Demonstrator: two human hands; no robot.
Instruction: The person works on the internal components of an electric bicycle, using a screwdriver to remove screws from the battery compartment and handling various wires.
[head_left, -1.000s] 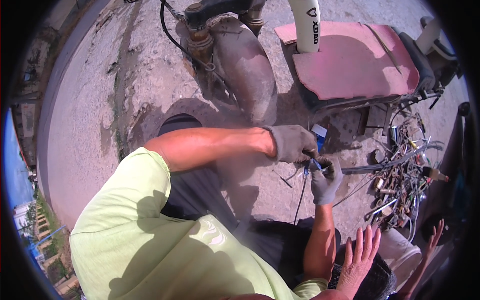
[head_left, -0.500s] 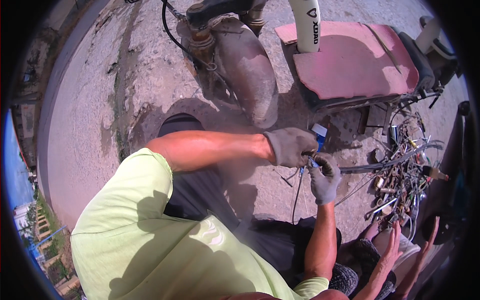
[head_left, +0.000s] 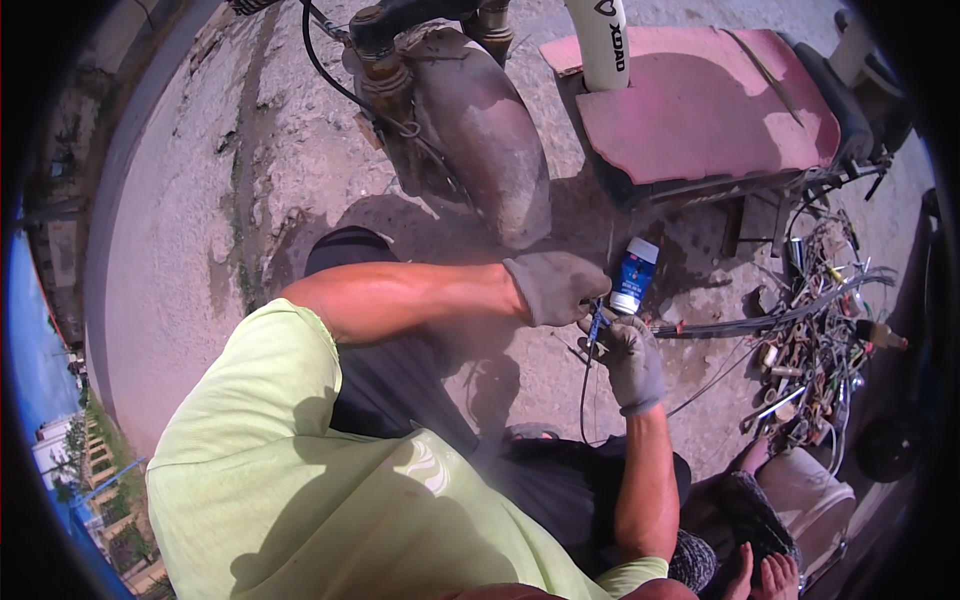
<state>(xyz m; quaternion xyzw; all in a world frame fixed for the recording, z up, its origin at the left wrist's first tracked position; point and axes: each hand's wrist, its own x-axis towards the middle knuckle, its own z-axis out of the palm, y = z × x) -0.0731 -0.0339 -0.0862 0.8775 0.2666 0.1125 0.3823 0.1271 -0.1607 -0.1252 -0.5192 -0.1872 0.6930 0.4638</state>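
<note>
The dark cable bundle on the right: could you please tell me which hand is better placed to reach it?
Probably the right hand: it is close to the near end of the dark cable bundle, while the left hand is farther off to the left.

1. White post (head_left: 598,55) of the scooter (head_left: 700,115): a heart outline (head_left: 606,6) above a row of dark capital letters (head_left: 619,45) running lengthwise.
2. Blue-and-white bottle (head_left: 636,272): pale print on the blue part, too small to read.
3. Light green shirt (head_left: 330,500): a white emblem of curved strokes (head_left: 430,465) on the cloth.
</note>
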